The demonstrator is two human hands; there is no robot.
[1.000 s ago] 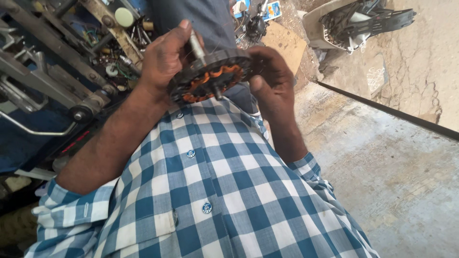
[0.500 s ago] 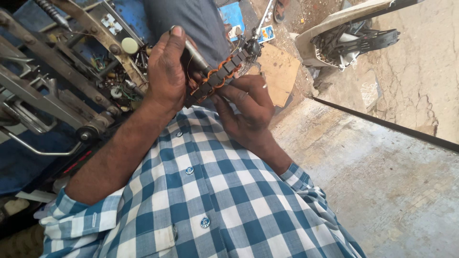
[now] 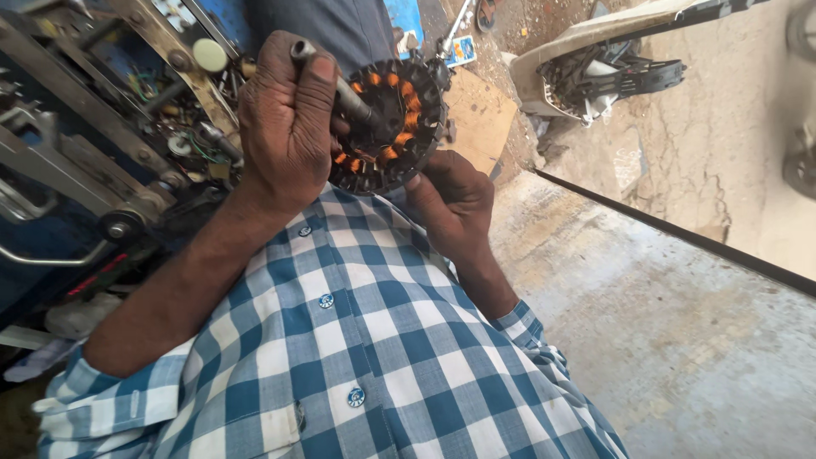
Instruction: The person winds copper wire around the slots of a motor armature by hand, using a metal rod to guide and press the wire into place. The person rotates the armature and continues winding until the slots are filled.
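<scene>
Copper-wound stator (image 3: 387,127) faces camera, shaft (image 3: 340,85) slanting up-left.

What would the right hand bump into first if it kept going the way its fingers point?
Probably nothing new: the right hand already touches the round motor winding at its lower edge. Past that sits the metal shaft in the left hand.

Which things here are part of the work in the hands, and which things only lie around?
In hand:
- round motor stator with copper coils
- its metal shaft, gripped by the left hand
- right hand, supporting the stator's lower edge

Lying about:
- cardboard sheet
- black fan part
- cluttered workbench with wires and metal bars
</scene>
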